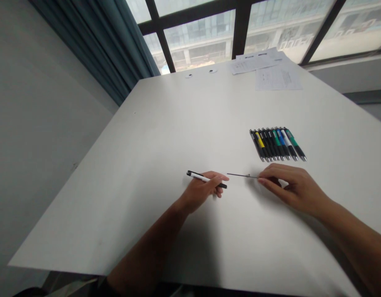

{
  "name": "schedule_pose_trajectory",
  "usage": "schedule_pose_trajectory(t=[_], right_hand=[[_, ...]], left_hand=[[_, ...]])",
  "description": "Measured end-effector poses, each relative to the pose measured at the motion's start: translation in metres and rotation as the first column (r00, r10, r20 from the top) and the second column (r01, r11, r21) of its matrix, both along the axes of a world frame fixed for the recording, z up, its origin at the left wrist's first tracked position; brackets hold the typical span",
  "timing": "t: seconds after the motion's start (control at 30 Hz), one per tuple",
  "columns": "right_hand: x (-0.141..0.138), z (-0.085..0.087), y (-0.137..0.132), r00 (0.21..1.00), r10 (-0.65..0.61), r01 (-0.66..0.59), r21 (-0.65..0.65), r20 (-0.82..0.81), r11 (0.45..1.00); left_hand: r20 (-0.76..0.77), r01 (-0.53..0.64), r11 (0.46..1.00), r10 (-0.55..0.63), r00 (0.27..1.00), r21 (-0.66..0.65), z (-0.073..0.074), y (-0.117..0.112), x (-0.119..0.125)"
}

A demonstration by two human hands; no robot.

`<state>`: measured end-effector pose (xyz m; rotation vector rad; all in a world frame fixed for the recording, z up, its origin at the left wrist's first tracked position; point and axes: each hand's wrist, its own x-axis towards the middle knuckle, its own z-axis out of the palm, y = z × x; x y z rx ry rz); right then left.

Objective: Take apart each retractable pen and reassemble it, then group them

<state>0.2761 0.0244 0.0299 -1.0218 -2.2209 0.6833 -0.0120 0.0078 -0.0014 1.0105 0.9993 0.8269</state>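
My left hand [203, 190] is closed around a white pen barrel with black ends [199, 177], held level just above the white table [147, 165]. My right hand [291, 185] pinches the end of a thin dark refill [240, 175], whose tip points left toward the open end of the barrel, a short gap away. A small spring or collar seems to sit on the refill near my fingertips. Behind my right hand lies a tidy row of several pens [277, 144] in black, yellow, green, blue and white.
Printed paper sheets [271, 70] lie at the table's far edge by the window. Two small round discs [200, 73] sit near the far edge. A blue curtain [116, 45] hangs at the back left. The table's left edge drops off beside a grey wall.
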Motion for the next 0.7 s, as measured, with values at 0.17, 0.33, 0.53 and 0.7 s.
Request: schedule_pose_trajectory(t=[0.17,0.33,0.53,0.7], right_hand=[[0.001,0.001,0.001,0.996,-0.081,0.08,0.004,0.031,0.997],[0.001,0.002,0.002,0.992,-0.127,0.126,0.006,0.027,0.992],[0.0,0.004,0.002,0.986,-0.166,0.165,0.012,0.019,0.986],[0.003,0.002,0.004,0.984,-0.175,0.175,0.014,0.025,0.984]], left_hand=[[-0.078,-0.032,0.999,0.033,0.996,0.012,0.001,0.002,-0.007],[-0.229,0.128,0.941,-0.055,0.972,0.314,0.013,0.002,-0.012],[-0.536,0.527,0.622,-0.195,0.821,0.58,0.013,0.003,-0.021],[-0.657,0.612,0.544,-0.14,0.741,0.574,0.015,-0.002,-0.016]])
